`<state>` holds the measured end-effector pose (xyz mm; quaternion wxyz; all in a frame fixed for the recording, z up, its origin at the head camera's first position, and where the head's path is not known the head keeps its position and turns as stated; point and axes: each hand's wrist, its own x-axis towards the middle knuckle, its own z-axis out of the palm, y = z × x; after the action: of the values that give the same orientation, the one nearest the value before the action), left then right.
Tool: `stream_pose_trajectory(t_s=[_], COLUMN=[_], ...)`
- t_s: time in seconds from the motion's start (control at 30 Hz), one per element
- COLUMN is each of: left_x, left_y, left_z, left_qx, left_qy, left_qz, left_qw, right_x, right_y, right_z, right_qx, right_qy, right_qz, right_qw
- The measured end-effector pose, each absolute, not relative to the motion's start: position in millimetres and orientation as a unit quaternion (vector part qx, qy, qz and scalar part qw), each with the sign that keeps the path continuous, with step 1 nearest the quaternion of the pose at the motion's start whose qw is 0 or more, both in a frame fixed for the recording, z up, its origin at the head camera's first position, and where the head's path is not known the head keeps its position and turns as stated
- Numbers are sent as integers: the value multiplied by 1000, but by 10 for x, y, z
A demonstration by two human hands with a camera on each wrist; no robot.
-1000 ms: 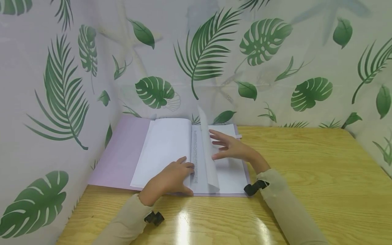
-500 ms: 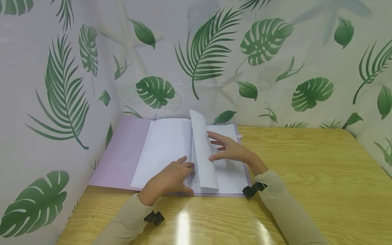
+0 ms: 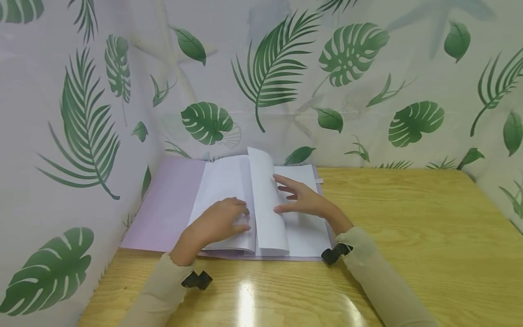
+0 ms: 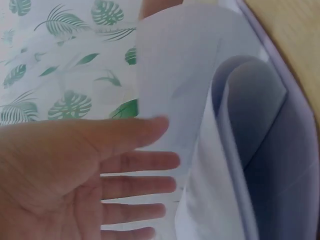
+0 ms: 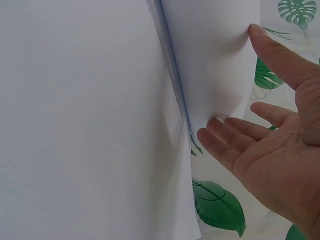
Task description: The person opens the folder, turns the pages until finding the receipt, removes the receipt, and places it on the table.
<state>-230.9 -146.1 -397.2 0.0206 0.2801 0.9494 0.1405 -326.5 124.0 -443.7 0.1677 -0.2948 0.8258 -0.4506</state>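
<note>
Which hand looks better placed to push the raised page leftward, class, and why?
The right hand, probably: its fingers touch the raised page from the right, the side to push from. The left hand is on the other side, over the left pages.

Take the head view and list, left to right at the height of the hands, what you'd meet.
Leaf-print backdrop on the left, lilac cover, left hand, raised white page, right hand, right-hand part of the wooden table.
</note>
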Motion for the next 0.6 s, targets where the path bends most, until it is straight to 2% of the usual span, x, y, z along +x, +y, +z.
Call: stream_pose_trajectory(t_s=[0.2, 0.3, 0.4, 0.6], left_x=[-2353, -2404, -2453, -2517], left_y=[-1458, -1368, -1242, -989], left_z=[-3846, -3808, -3799, -3916], left_qx=[268, 279, 302, 333], left_qy=[936, 920, 911, 911], left_qz=[157, 164, 159, 149], left_qw=[-163, -220, -230, -193], right_x=[-3243, -3239, -3238, -3218], right_y=[1206, 1188, 1167, 1137], right_z=[-4426, -4427, -4435, -4451], right_qx=[-282, -283, -280, -289], right_qy=[828, 826, 828, 825], right_qz=[-456, -463, -463, -465], right_qw=[162, 154, 146, 137])
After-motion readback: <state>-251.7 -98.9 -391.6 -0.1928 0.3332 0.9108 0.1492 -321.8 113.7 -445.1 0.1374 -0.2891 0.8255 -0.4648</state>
